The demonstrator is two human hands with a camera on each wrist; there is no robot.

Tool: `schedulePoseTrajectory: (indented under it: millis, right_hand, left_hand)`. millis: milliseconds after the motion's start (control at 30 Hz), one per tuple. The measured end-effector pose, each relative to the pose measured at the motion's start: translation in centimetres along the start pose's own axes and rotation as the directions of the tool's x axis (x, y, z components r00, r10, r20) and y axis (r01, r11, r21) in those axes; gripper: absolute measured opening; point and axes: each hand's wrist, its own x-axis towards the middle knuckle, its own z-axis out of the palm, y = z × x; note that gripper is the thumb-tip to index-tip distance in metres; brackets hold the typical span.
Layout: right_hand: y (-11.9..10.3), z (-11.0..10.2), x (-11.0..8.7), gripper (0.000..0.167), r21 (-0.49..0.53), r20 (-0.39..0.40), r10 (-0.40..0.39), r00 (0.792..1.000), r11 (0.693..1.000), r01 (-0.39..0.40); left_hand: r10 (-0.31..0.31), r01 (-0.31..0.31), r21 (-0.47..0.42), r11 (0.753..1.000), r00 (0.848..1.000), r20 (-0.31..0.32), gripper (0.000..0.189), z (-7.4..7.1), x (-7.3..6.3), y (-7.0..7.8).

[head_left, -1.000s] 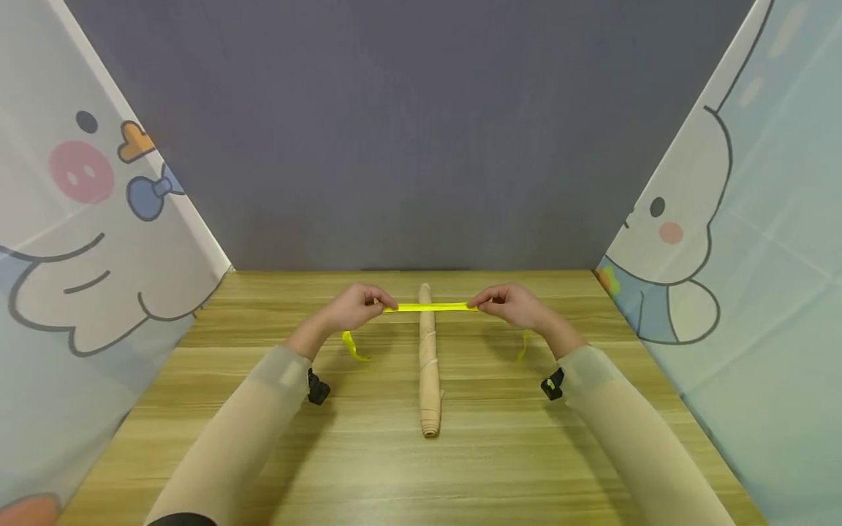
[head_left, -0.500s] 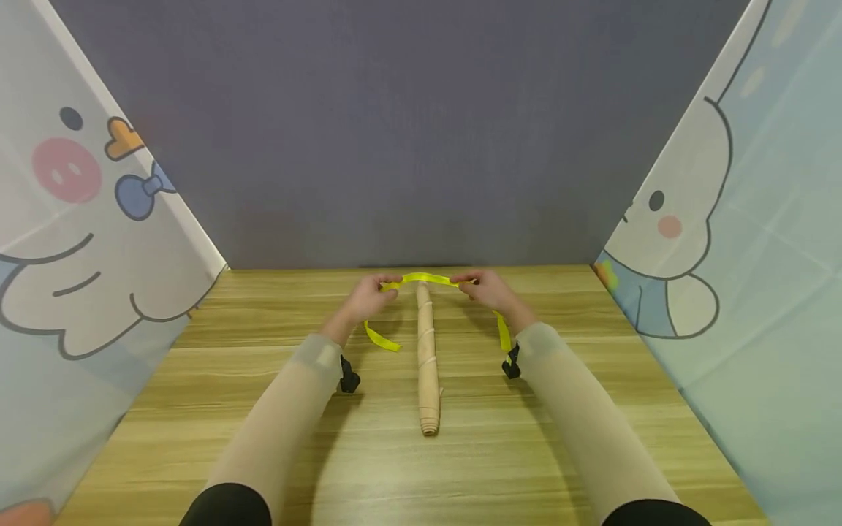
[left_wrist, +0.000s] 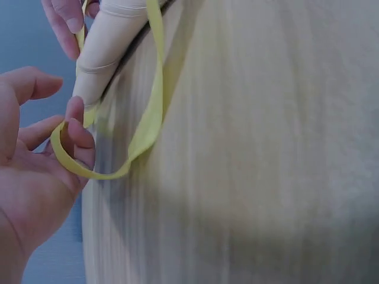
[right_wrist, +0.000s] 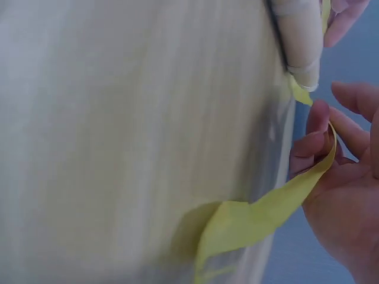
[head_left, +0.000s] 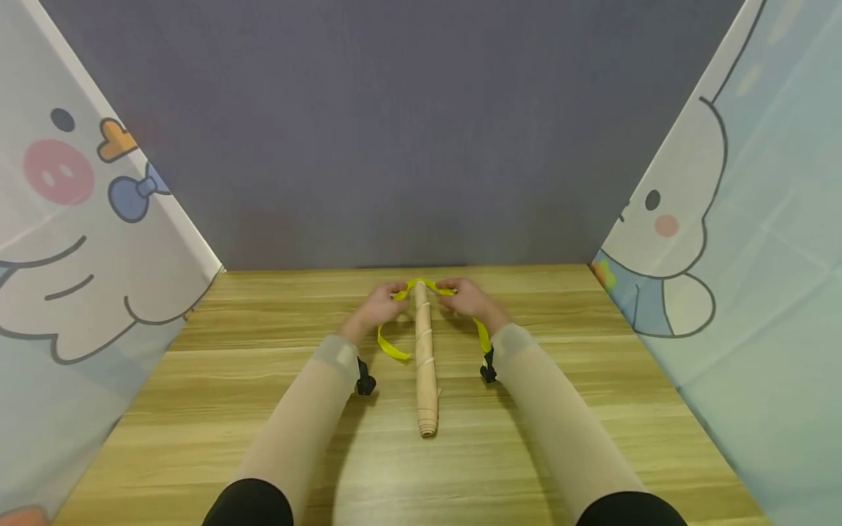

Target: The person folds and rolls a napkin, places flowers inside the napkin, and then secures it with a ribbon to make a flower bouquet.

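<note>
A tan rolled-up sheet [head_left: 425, 365] with a spiral seam lies on the table, pointing away from me. The yellow ribbon [head_left: 395, 352] runs between my hands and bends past the roll's far tip. My left hand [head_left: 380, 305] holds the ribbon on the left of that tip, and my right hand [head_left: 470, 299] holds it on the right. In the left wrist view the ribbon [left_wrist: 147, 129] loops round curled fingers, with the thumb apart. The right wrist view shows the ribbon [right_wrist: 260, 222] trailing from the right fingers. Both loose ends hang towards the tabletop.
The wood-grain table [head_left: 197, 409] ends at a dark grey panel [head_left: 408, 146] just beyond the hands. Cartoon-printed cloths [head_left: 59, 307] [head_left: 756, 380] line the left and right sides. A small black device [head_left: 365, 378] sits at the left wrist, another at the right.
Both hands have moved inwards, closer to the roll. The ribbon, stretched straight across above the roll a second ago, went slack, shifted to the far tip and now curves round it.
</note>
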Motion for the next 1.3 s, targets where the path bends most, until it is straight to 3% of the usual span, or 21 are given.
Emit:
schedulePoseTrajectory:
  millis: [333, 433, 600, 800, 1033, 1300]
  right_hand:
    - [0.3, 1.2, -1.5, 0.060, 0.087, 0.100, 0.078, 0.992, 0.992, -0.087]
    - [0.2, 1.3, -1.8, 0.067, 0.078, 0.132, 0.077, 0.988, 0.993, -0.088]
    - [0.2, 1.7, -2.1, 0.075, 0.011, 0.136, 0.048, 0.990, 0.999, -0.050]
    - [0.2, 2.4, -2.2, 0.071, 0.036, 0.082, 0.040, 0.996, 0.998, -0.043]
    - [0.2, 2.8, -2.4, 0.058, 0.020, 0.063, 0.048, 0.997, 0.999, -0.049]
    - [0.4, 2.6, -2.4, 0.031, -0.013, 0.059, 0.016, 0.998, 1.000, -0.015]
  left_hand:
    - [-0.036, 0.038, -0.012, 0.999, 0.990, 0.134, 0.079, 0.6, -0.8, -0.4]
    - [-0.011, 0.009, 0.015, 1.000, 0.988, 0.151, 0.077, 0.7, -1.0, -0.5]
    - [0.062, -0.065, 0.011, 0.998, 0.983, 0.171, 0.057, 1.2, -1.1, -1.0]
    - [0.086, -0.082, -0.034, 0.996, 0.987, 0.134, 0.040, 1.9, -1.4, -1.6]
    - [0.015, -0.002, -0.143, 0.990, 0.996, 0.089, 0.057, 2.5, -1.8, -2.2]
    - [0.019, -0.017, -0.046, 0.999, 0.999, 0.044, 0.042, 2.4, -1.9, -1.9]
